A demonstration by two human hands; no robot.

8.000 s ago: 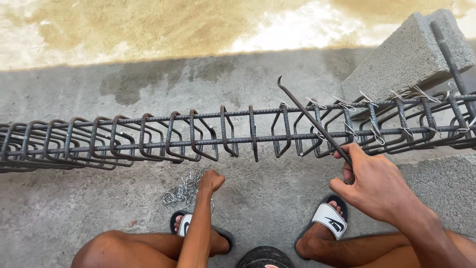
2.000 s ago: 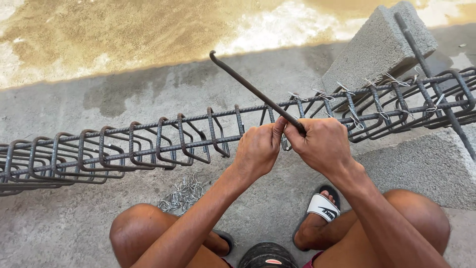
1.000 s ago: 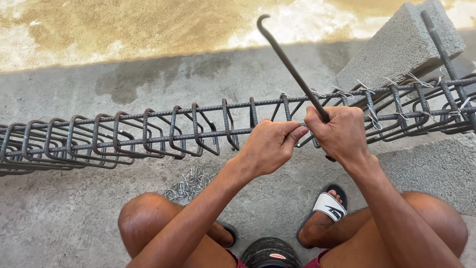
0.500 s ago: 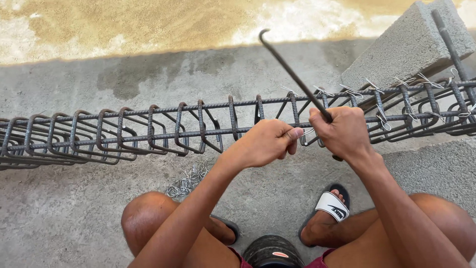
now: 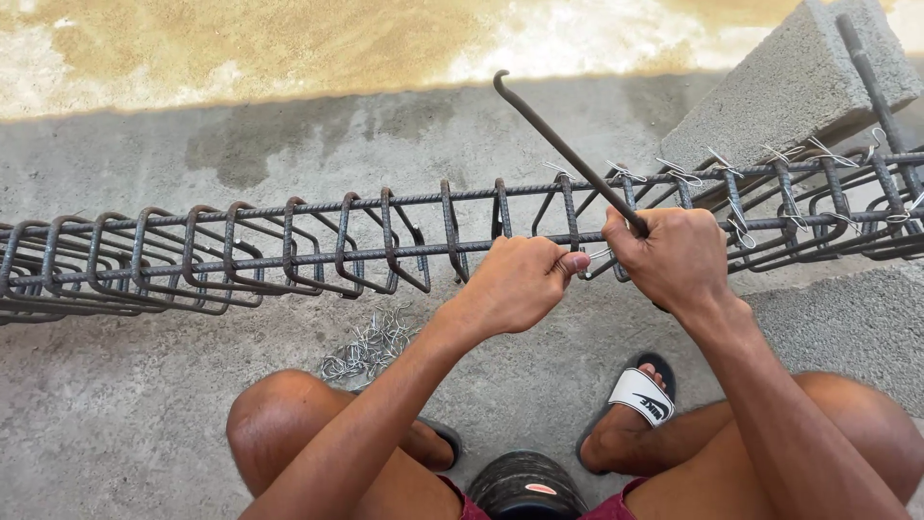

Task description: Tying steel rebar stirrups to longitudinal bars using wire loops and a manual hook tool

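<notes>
One hooked steel rod (image 5: 568,154) is gripped in the closed right hand (image 5: 669,258), its curled tip raised up and away from both hands. The left hand (image 5: 520,284) is closed on a tie wire (image 5: 599,253) at one rebar cage (image 5: 289,250), which lies across the floor under both hands. One concrete block (image 5: 789,87) is seen beyond the right hand. One heap of loose wires (image 5: 371,342) lies below the left hand.

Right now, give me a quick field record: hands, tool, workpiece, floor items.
left hand: left hand closed at the near bar of the long rusty rebar cage
right hand: right hand gripping the dark hooked steel rod
tool: hook end up, tilted left
workpiece: cage lies horizontal, one end on grey concrete block
floor: pile of thin tie wires on concrete
</notes>
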